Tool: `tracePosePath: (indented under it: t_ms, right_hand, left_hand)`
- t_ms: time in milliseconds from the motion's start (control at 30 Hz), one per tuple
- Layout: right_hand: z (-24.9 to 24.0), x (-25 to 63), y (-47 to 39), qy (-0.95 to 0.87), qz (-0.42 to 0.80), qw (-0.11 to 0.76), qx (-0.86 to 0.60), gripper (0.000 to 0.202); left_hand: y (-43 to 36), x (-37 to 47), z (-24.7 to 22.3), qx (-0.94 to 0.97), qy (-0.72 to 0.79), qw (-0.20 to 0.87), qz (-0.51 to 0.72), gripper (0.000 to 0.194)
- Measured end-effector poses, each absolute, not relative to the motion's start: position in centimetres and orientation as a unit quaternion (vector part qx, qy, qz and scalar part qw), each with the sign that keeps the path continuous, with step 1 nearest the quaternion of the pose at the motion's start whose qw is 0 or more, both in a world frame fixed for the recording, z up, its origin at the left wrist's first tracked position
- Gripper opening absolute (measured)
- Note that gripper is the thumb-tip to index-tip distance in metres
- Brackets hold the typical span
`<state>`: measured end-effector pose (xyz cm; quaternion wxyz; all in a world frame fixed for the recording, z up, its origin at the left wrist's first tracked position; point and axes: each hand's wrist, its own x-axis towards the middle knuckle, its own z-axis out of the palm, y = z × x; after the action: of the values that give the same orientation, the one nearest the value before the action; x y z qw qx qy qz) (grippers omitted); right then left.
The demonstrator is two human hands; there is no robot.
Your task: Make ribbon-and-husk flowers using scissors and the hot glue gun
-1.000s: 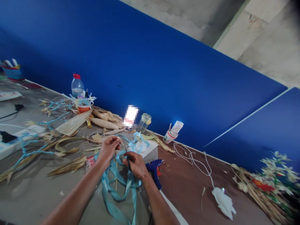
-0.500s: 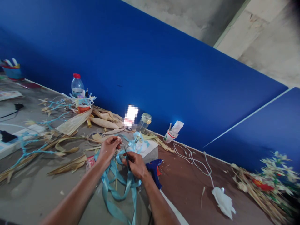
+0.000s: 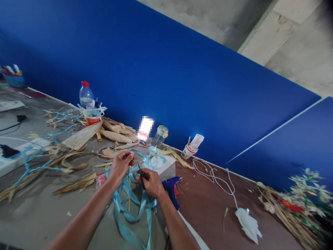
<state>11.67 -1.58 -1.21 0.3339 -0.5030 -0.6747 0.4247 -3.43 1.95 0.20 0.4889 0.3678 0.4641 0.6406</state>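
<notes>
My right hand [image 3: 150,181] is closed round black-handled scissors [image 3: 142,177], whose blades point up and left. Just left of the blade tips, my left hand [image 3: 121,166] pinches a small pale piece [image 3: 132,156], too small to make out well. Loops of light blue ribbon [image 3: 126,208] hang and lie below and between both hands. More blue ribbon [image 3: 153,156] rests beyond the scissors on a white box. A blue glue gun [image 3: 171,189] lies right beside my right wrist.
Dried husks [image 3: 117,130], wrapped blue stems [image 3: 33,169] and a power strip [image 3: 10,165] lie left. Behind stand a red-capped bottle [image 3: 85,95], a jar [image 3: 160,135] and a cup [image 3: 187,152]. White cable [image 3: 215,180] and white flowers [image 3: 309,191] are right.
</notes>
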Motion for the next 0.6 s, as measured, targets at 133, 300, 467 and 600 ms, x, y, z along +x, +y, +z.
tracePosePath:
  t_ms: [133,300,467,600]
  right_hand:
    - [-1.37,11.76,-1.47,-0.683,0.412,0.331,-0.504,0.026]
    - [-1.32,11.61,-1.43,-0.668,0.425,0.345,-0.504,0.025]
    - [-1.27,11.55,-1.38,-0.613,0.484,0.364,-0.507,0.028]
    - [-1.57,11.66,-1.24,-0.603,0.504,0.374,-0.493,0.027]
  left_hand:
    - [1.94,-3.44,0.21,0.364,0.462,0.489,0.644,0.039]
    - [1.76,-3.38,0.53,0.347,0.460,0.500,0.647,0.041]
    - [1.46,-3.40,1.05,0.342,0.457,0.509,0.644,0.040]
    - [1.44,-3.47,1.05,0.343,0.455,0.514,0.641,0.039]
